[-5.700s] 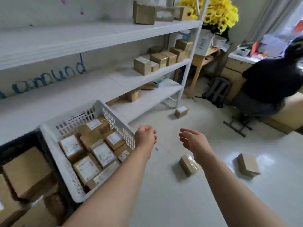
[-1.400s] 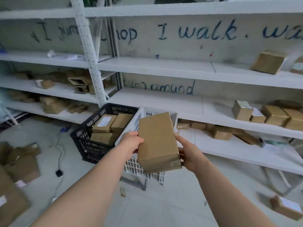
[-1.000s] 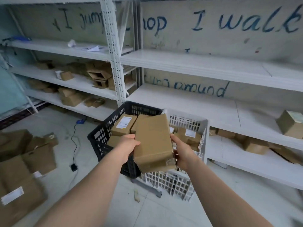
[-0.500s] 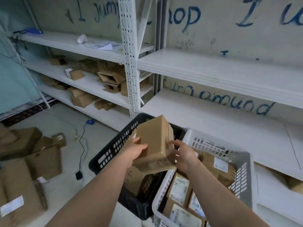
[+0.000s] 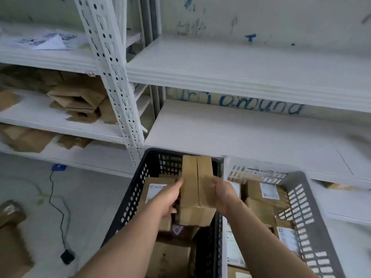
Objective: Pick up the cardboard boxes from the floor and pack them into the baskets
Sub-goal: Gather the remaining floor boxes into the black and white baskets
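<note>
A person's left hand (image 5: 168, 199) and right hand (image 5: 222, 197) hold a plain cardboard box (image 5: 197, 189) between them over the right side of a black basket (image 5: 130, 197). The fingers (image 5: 177, 186) of each hand grasp a long side of the box, the left hand on its left face and the right hand on its right. The box lies lengthwise, pointing away from the person, with its top seam running down the middle. It sits inside the basket's rim, close to the wall shared with a pale basket (image 5: 305, 207) just to the right; whether it touches the packed boxes (image 5: 158, 189) beneath it cannot be told. Those boxes, some bearing white labels, lie in the black basket, and more labelled boxes (image 5: 261, 199) fill the pale one. Both baskets stand against white metal shelving, its perforated upright (image 5: 112, 77) rising behind the black basket and a bare shelf (image 5: 241, 133) stretching right. Blue handwriting (image 5: 259, 106) runs along the wall above that shelf. On the left shelves lie flattened cardboard pieces (image 5: 78, 101) and, higher up, loose papers (image 5: 52, 41). On the floor (image 5: 30, 187) at left, a black cable (image 5: 58, 207) trails to a small black plug (image 5: 67, 256), near more brown cartons (image 5: 10, 227) at the frame's edge.
</note>
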### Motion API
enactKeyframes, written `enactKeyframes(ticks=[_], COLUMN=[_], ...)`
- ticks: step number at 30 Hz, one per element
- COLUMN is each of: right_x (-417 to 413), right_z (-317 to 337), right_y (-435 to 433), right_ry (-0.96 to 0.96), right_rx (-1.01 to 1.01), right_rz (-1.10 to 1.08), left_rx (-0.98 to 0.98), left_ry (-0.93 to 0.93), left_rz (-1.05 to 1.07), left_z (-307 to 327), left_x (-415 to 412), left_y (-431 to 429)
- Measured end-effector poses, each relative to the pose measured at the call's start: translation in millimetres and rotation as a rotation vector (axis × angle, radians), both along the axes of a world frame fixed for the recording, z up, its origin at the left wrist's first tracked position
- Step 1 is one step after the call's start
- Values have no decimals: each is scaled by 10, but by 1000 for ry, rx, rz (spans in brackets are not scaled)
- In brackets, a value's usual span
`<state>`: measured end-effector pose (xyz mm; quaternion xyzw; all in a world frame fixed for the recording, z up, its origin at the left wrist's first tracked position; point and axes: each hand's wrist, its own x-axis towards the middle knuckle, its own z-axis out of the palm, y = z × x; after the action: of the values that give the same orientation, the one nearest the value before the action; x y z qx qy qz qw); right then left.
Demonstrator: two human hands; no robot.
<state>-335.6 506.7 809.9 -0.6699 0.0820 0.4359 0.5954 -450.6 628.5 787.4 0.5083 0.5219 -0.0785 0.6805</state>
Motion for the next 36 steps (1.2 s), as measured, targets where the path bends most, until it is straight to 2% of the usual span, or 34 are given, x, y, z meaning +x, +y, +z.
enactKeyframes(ticks=[8,13,18,22,25,28,32,36], right_x=[-15,-42,-158,-211,-288,-307,-254,-217], right_z=[-137,-236,-322,-430,-414,-422,-426,-335], right_y=[162,220,217,251,250,248,160,-65], right_ry=[65,64,94,69,113,91,53,67], right_rx=[-62,-122,-157,-171,-158,-147,-125,-41], right_rz=[-129,-147,-107,-60,-76,-78,-152,-136], left_rx=[34,218,239,397,452,388,264,424], left_ry=[1,35,62,121,132,155,131,82], left_rz=[-100,-154,-80,1,-47,-103,-21,78], left_z=[-25,-154,-240,-281,-270,-265,-300,-132], left_x=[63,76,-21,-123,-179,-192,-104,69], left_y=[250,426,528,602,612,576,474,262])
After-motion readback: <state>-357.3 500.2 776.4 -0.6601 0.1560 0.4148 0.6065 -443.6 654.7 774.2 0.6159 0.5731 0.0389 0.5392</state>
